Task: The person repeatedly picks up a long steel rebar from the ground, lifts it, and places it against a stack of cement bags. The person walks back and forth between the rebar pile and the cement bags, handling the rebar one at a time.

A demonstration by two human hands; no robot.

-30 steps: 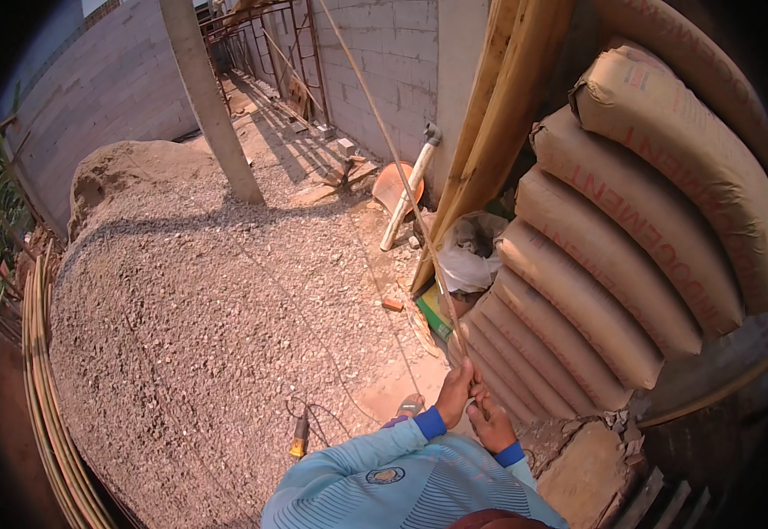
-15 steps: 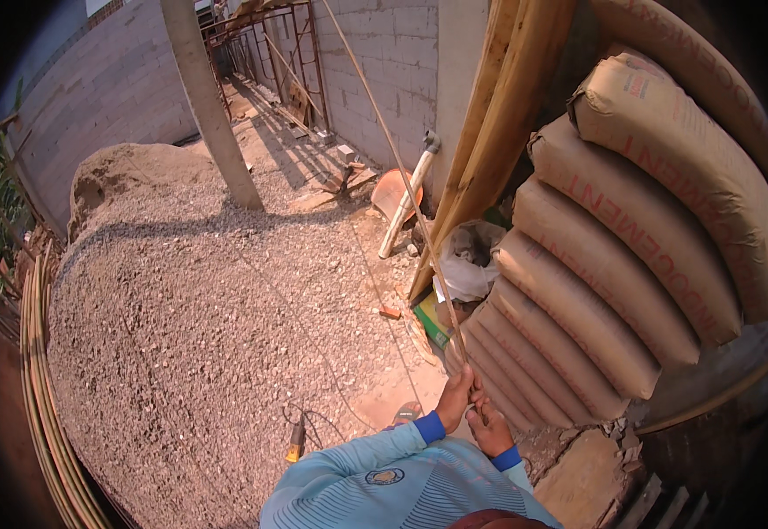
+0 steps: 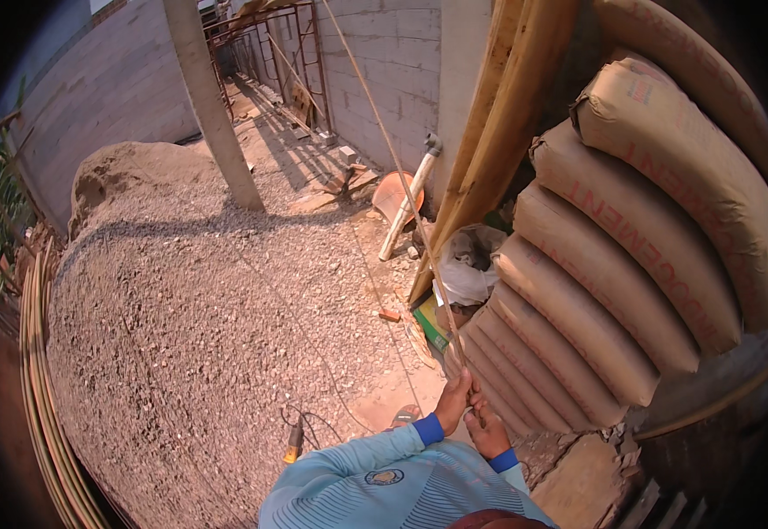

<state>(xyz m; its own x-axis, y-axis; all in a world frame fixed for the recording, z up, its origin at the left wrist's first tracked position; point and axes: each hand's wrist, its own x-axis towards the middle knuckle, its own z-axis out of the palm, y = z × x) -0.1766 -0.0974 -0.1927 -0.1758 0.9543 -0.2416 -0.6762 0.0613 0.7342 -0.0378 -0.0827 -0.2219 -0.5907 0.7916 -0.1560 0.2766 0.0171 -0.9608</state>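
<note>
A slim tan line (image 3: pixel 390 137), rope or rod I cannot tell, slants from a worker's hands to the upper edge of my head view, drawn nearly straight. Its lower end sits in the left hand (image 3: pixel 454 401), fingers wrapped closed about it, leaving hardly a gap. The right hand (image 3: pixel 487 427) is just beside and below, fingers curled; whether it also grips the line I cannot tell from here.

To the right, room is tight: a stack of tan paper sacks (image 3: pixel 613 264) rises close by the hands, rounded ends facing inward. Ahead, the line passes in front of a white plastic sack (image 3: pixel 465 280) and a green package (image 3: pixel 430 323), with timber boards (image 3: pixel 489 132) upright behind them; I cannot tell whether it touches any of these.

The wider room I see lies to the left, where gravel (image 3: pixel 207 326) spreads out, marked near the worker by a yellow-and-black object (image 3: pixel 294 443) with a looping cable. An orange brick fragment (image 3: pixel 389 315) lies near the package. Farther ahead, a white pipe (image 3: pixel 408 207) leans across an orange basin (image 3: pixel 390 194) near a grey block wall (image 3: pixel 379 70). A leaning concrete post (image 3: pixel 212 106) stands beyond the gravel, and long poles (image 3: pixel 36 353) bound the left side.
</note>
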